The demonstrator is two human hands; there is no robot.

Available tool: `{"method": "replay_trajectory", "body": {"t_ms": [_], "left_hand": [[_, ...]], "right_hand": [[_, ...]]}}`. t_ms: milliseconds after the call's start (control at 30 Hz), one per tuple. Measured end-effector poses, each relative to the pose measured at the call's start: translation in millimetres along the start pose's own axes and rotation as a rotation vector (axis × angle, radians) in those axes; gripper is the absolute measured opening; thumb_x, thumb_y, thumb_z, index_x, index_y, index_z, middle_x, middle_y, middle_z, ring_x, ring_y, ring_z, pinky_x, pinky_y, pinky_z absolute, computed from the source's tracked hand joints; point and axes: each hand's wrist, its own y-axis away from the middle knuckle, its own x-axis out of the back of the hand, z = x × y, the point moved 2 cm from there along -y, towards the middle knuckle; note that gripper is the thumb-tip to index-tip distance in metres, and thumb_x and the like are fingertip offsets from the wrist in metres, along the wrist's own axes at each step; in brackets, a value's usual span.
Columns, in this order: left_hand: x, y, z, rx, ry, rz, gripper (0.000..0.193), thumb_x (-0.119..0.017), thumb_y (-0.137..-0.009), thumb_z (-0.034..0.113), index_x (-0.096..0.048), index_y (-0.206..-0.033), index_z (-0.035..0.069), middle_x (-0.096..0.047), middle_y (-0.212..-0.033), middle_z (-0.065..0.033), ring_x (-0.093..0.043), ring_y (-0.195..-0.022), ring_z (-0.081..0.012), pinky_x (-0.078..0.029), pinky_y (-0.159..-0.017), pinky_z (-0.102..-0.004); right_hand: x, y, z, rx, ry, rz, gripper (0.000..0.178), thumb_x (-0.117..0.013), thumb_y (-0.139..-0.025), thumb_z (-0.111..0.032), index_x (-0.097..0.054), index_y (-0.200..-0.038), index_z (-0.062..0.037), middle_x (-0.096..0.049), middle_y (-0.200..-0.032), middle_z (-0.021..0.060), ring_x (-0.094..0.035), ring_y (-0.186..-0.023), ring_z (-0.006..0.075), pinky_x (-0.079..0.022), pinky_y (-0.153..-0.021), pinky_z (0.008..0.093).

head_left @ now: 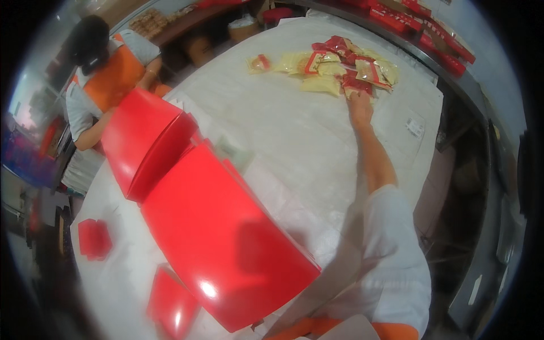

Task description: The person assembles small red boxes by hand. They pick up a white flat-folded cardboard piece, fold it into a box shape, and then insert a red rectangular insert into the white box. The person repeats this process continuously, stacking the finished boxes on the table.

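Observation:
My right arm stretches far across the table, and my right hand (360,109) is at the near edge of a loose pile of small sealed packets. Its fingers are closed on a red packet (357,85); the fingertips are partly hidden. Around it lie pale yellow packets (321,85), more red ones, and a clear packet with a red and yellow label (371,72). One small yellow packet (260,64) lies apart to the left. My left hand is out of the picture.
Large glossy red cardboard sheets (221,226) are stacked across the near left. Smaller red pieces (94,239) lie by the left edge. Across the table a co-worker in an orange apron (116,79) is behind a folded red box (144,139). Red boxes (396,20) stand beyond the far right edge.

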Motion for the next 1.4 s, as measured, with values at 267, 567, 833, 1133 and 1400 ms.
{"method": "replay_trajectory", "body": {"t_ms": [267, 567, 833, 1133, 1400], "left_hand": [[-2.0, 3.2, -0.2, -0.009, 0.07, -0.082, 0.054, -0.048, -0.086, 0.037, -0.036, -0.129, 0.007, -0.04, -0.128, -0.0087, -0.039, -0.116, -0.0233, -0.037, -0.093, -0.0414], [13.1, -30.8, 8.3, -0.307, -0.037, -0.223, 0.063, -0.042, -0.09, 0.036, -0.014, -0.138, 0.008, -0.022, -0.139, -0.0124, -0.027, -0.126, -0.0208, -0.025, -0.103, -0.0342], [26.1, 19.6, -0.9, -0.284, 0.195, -0.193, 0.047, -0.056, -0.083, 0.015, -0.033, -0.122, 0.004, -0.052, -0.108, -0.0095, -0.052, -0.095, -0.0164, -0.045, -0.08, -0.0285], [55.5, 68.0, -74.7, -0.297, 0.316, -0.041, 0.051, -0.06, -0.081, 0.019, -0.033, -0.122, 0.005, -0.05, -0.11, -0.0121, -0.05, -0.101, -0.0188, -0.045, -0.082, -0.0299], [43.3, 67.4, -83.8, -0.29, 0.29, -0.011, 0.05, -0.059, -0.081, 0.018, -0.034, -0.121, 0.004, -0.05, -0.108, -0.0158, -0.053, -0.097, -0.0195, -0.047, -0.078, -0.0297]], "right_hand": [[64.4, 45.0, 52.6, -0.2, -0.849, 0.304, 0.012, -0.056, -0.079, -0.014, -0.052, -0.083, -0.0034, -0.057, -0.093, 0.0084, -0.053, -0.084, 0.0187, -0.043, -0.07, 0.0309], [335.5, 226.4, 51.0, -0.526, -1.515, -0.158, 0.036, -0.039, -0.09, -0.028, -0.051, -0.112, -0.0011, -0.054, -0.11, 0.012, -0.055, -0.099, 0.0222, -0.044, -0.086, 0.0349], [381.3, 353.8, -166.5, 0.162, -1.76, -0.47, 0.014, -0.052, -0.087, -0.014, -0.04, -0.09, -0.0066, -0.058, -0.094, 0.0158, -0.056, -0.088, 0.022, -0.046, -0.081, 0.0385], [275.0, 344.2, -353.8, 0.377, -1.418, -0.862, 0.01, -0.048, -0.087, -0.01, -0.043, -0.094, -0.0042, -0.05, -0.086, 0.0036, -0.049, -0.078, 0.0075, -0.041, -0.068, 0.0209], [230.2, 378.6, -381.3, 0.765, -0.965, -1.163, 0.017, -0.047, -0.088, -0.019, -0.047, -0.088, -0.0016, -0.052, -0.078, 0.0028, -0.045, -0.073, 0.0085, -0.04, -0.066, 0.0213]]}}
